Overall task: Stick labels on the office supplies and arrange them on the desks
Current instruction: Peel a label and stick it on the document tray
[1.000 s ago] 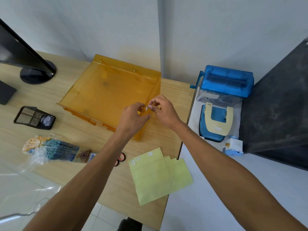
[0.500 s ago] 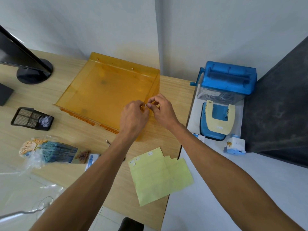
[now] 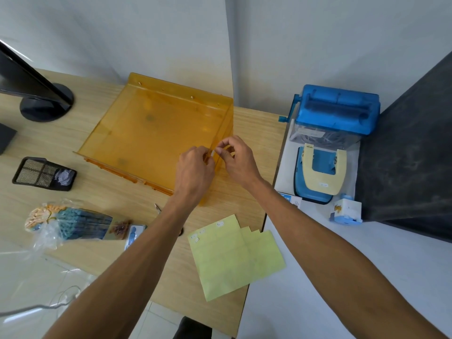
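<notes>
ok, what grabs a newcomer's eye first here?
The see-through orange tray on the wooden desk, with the left hand and right hand pinching a small white label at its right wall. Then the blue shredder and hole punch on the white desk to the right.

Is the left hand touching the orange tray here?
Touching. The head view shows the left hand pinching the right wall of the orange tray at its top edge, no gap; the right hand pinches a small label alongside.

A translucent orange tray (image 3: 151, 133) lies flat, a small white label (image 3: 216, 150) at its right wall.
</notes>
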The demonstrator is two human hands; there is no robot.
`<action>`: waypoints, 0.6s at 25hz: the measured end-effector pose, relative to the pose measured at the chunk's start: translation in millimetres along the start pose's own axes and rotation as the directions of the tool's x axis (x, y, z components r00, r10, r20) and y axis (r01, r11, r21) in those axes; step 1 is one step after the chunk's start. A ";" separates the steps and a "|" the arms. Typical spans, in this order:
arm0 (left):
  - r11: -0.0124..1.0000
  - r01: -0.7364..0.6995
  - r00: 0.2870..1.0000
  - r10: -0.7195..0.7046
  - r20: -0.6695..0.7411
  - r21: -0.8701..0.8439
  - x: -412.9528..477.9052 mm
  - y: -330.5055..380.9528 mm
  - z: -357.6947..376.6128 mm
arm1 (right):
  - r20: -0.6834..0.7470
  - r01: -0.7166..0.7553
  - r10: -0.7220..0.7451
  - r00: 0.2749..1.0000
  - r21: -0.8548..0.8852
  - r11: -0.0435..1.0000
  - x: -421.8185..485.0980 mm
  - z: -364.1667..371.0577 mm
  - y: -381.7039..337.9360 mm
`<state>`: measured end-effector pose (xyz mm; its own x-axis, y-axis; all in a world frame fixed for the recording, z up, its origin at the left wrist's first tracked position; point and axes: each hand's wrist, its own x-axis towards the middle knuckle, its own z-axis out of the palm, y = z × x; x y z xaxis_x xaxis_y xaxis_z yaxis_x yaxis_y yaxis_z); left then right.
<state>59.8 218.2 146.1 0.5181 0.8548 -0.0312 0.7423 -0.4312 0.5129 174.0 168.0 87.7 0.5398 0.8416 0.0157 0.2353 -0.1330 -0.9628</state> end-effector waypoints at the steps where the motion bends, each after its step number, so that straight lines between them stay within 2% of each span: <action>1: 1.000 -0.002 1.000 0.002 -0.004 -0.003 -0.1 0.1 -0.1 | -0.013 -0.039 0.039 0.999 0.012 0.999 0.6 -0.1 -0.4; 4: 1.000 0.002 1.000 -0.002 -0.017 -0.015 -1.0 0.7 1.2 | -0.081 -0.149 0.156 0.984 0.086 0.985 -9.9 1.8 -6.2; 6: 1.000 -0.006 1.000 0.006 -0.028 -0.017 -0.6 -0.7 3.1 | -0.130 -0.149 0.164 0.978 0.117 0.982 -30.1 8.8 -10.7; 15: 0.996 -0.080 0.997 0.080 -0.001 -0.038 -2.1 -8.4 0.6 | -0.042 -0.123 0.145 0.989 0.328 0.937 -70.3 36.3 -22.7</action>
<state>52.8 219.9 141.4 0.5753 0.8179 0.0106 0.6819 -0.4868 0.5459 101.4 130.8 98.7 0.6019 0.7906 -0.1126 -0.1113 -0.0565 -0.9922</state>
